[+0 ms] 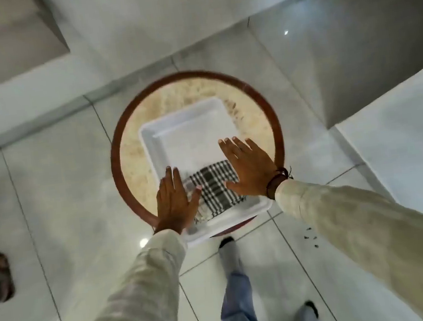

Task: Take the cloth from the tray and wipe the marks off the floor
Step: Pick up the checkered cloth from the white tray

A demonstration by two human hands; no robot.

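1. Cloth (215, 186), checked black and white, lay folded in the near part of a white tray (187, 126), so it was within easy reach of both hands.
2. Tray sat on a round bench (135, 153) with a brown rim, its near edge hanging slightly past that rim toward the person.
3. Left hand (174, 202) hovered flat over the tray's left wall, fingers spread and straight, thumb just at the cloth's left edge; its grip was open and held nothing.
4. Right hand (248, 167) was likewise flat and spread over the cloth's right side, thumb on or just above the fabric; contact could not be told through the blur. Its grip was open too.
5. Both palms flanked the cloth, probably to gather it from either side.
6. Dark marks (311, 237) dotted the floor (57, 195) to the right, beside the right sleeve, not yet wiped.
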